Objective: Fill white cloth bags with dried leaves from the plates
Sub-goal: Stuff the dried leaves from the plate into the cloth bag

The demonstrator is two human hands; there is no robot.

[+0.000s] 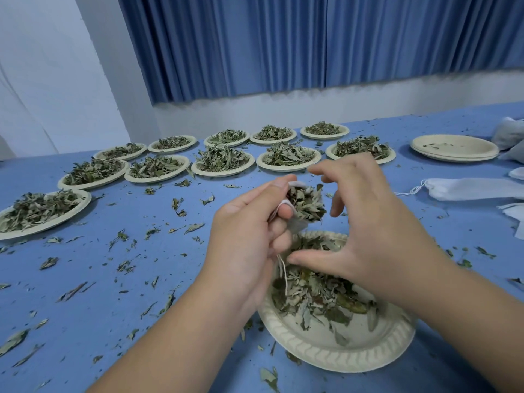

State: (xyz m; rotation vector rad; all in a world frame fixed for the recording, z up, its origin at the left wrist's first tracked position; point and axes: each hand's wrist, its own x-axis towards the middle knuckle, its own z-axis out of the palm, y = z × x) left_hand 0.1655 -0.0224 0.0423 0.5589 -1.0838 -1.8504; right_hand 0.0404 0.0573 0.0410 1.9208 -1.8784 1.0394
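Observation:
My left hand grips a small white cloth bag by its mouth, just above a cream paper plate near the table's front edge. Dried leaves stick out of the bag's open top, and its drawstring hangs down toward the plate. My right hand hovers over the bag and plate with fingers spread and relaxed, holding nothing. More dried leaves lie heaped on that plate.
Several plates of dried leaves stand in two rows across the back of the blue table. Stacked plates with only a few crumbs sit far right. Flat white cloth bags lie at the right edge. Loose leaf bits litter the tabletop.

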